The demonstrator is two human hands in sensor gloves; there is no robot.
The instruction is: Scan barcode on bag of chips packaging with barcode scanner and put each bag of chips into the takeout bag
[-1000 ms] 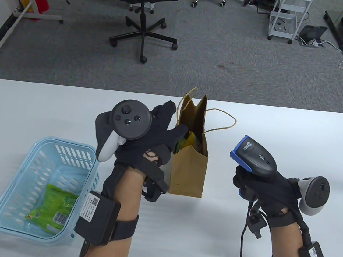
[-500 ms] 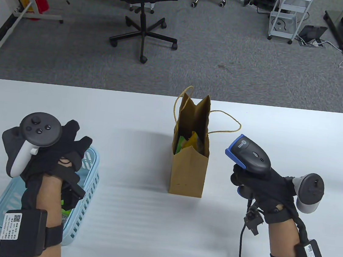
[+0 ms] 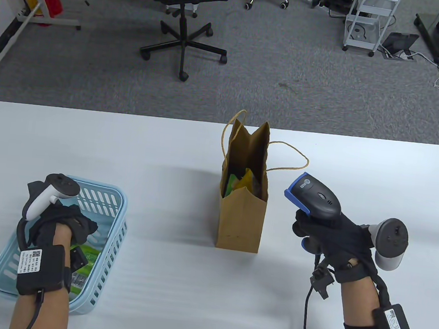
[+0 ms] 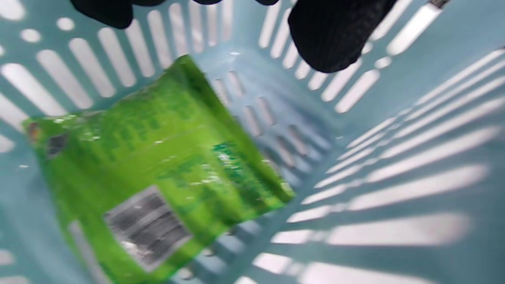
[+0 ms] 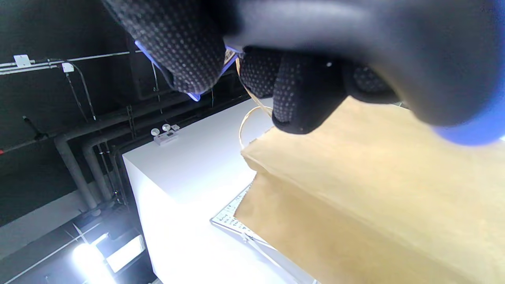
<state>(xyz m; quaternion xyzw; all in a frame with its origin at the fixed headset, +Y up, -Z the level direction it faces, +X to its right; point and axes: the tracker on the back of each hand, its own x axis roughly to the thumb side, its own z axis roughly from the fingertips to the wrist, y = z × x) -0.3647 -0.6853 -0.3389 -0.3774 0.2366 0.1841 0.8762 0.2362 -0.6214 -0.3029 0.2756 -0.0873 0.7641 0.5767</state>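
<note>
One green chip bag (image 4: 158,169) lies flat in the blue basket (image 3: 114,216). L hand (image 3: 60,222) is down in the basket above it, fingers (image 4: 331,35) apart from the pack. R hand (image 3: 333,239) grips the scanner (image 3: 314,198) beside the upright takeout bag (image 3: 241,221), w/ chip packs inside.

A white counter (image 3: 166,147) with rounded corners carries two things. A light blue slotted plastic basket (image 3: 112,235) sits near its front left corner. A brown paper takeout bag (image 3: 241,221) stands upright near the middle, well apart from the basket.
</note>
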